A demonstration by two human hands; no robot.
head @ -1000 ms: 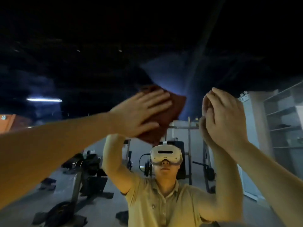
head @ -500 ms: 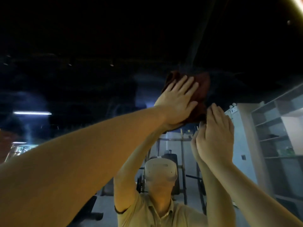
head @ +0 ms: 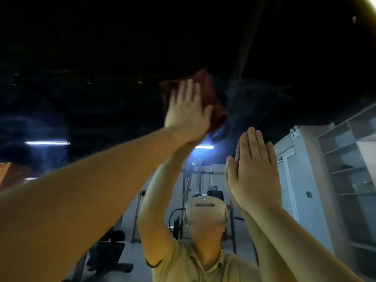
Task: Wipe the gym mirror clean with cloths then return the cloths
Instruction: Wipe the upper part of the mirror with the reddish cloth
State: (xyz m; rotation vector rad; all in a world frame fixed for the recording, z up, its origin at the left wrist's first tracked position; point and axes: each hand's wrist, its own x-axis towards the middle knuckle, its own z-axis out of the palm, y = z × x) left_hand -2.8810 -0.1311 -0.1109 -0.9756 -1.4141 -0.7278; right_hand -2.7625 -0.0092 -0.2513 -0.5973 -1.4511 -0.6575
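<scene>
Upper centre of the frame, the left hand (head: pixel 187 107) presses flat, fingers straight, on a reddish-brown cloth (head: pixel 216 112) against the gym mirror (head: pixel 101 47). The blurred hand hides most of the cloth. Right of centre, the right hand (head: pixel 254 174) lies open on the glass.

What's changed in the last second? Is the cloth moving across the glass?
The left hand, pressing the brown cloth flat, swept it up the mirror, then back left, away from the right hand. Nothing taken or released. The right hand stays flat on the glass, empty.
</scene>
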